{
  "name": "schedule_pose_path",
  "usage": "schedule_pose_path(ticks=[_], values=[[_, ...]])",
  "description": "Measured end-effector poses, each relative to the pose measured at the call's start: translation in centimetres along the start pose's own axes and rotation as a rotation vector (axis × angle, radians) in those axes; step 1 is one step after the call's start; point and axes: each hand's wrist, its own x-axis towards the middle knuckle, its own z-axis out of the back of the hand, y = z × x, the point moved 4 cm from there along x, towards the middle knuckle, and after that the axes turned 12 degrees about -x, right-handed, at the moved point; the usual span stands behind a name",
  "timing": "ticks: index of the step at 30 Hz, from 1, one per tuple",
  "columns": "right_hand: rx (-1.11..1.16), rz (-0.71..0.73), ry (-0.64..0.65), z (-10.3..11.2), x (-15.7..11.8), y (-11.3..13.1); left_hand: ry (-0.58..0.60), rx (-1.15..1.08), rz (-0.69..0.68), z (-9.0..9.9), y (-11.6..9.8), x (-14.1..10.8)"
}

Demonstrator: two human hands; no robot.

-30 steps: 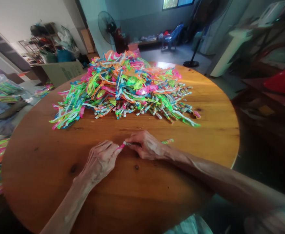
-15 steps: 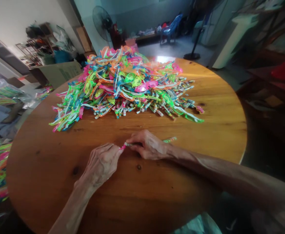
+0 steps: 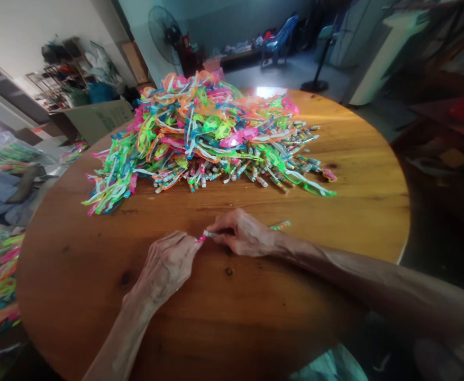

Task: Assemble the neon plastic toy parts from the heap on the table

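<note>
My left hand (image 3: 169,264) is closed, pinching a small bright pink plastic piece (image 3: 201,239) that sticks out past its fingertips. Opposite it, my right hand (image 3: 244,234) pinches a slim tube with a whitish end (image 3: 208,234). The two ends meet between my fingers; I cannot tell whether they are joined. Just behind my right wrist lies a green patterned tube (image 3: 281,226). Farther back rises a heap of neon plastic glasses (image 3: 200,127), with many short printed tubes (image 3: 261,181) spread along its front and right side.
All this is on a round wooden table (image 3: 232,328). To the left are plastic bags of bright pieces (image 3: 1,286) and another person's arm (image 3: 25,182). A cardboard box (image 3: 97,119), a standing fan (image 3: 164,34) and a blue chair (image 3: 281,39) are beyond the table.
The view has shifted slightly. Both hands keep the same pinch on the pink piece and the tube, with hardly any visible movement between them.
</note>
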Motion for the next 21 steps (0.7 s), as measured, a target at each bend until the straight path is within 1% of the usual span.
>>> schedule_pose_path(ticks=[2,5,7,10,12,15,17,19,21], values=[[-0.066,0.017,-0.002,0.2,0.0,0.4,0.000,0.028,-0.014,0.0,-0.2,0.1],[-0.191,0.043,0.051,0.4,-0.1,0.9,0.002,0.080,-0.053,0.0,-0.7,0.3],[-0.290,0.097,0.105,0.3,-0.3,1.2,0.014,0.095,-0.071,0.0,-0.8,0.3],[-0.421,0.196,0.156,-0.1,-0.9,1.4,0.045,0.065,-0.047,0.0,-0.6,0.0],[-0.466,0.242,0.171,-0.6,-1.2,1.3,0.048,0.031,-0.040,0.0,-0.4,-0.3],[-0.470,0.278,0.187,-1.3,-1.2,1.0,0.008,-0.012,-0.102,0.2,-0.5,-0.5],[-0.444,0.268,0.215,-1.4,-0.7,1.0,-0.041,-0.043,-0.161,0.4,-1.0,-0.4],[-0.403,0.210,0.250,-1.0,-0.3,1.4,-0.091,-0.068,-0.216,1.0,-1.9,-0.2],[-0.437,0.162,0.229,-0.2,-0.6,2.5,-0.137,-0.084,-0.255,2.0,-3.1,-0.3]])
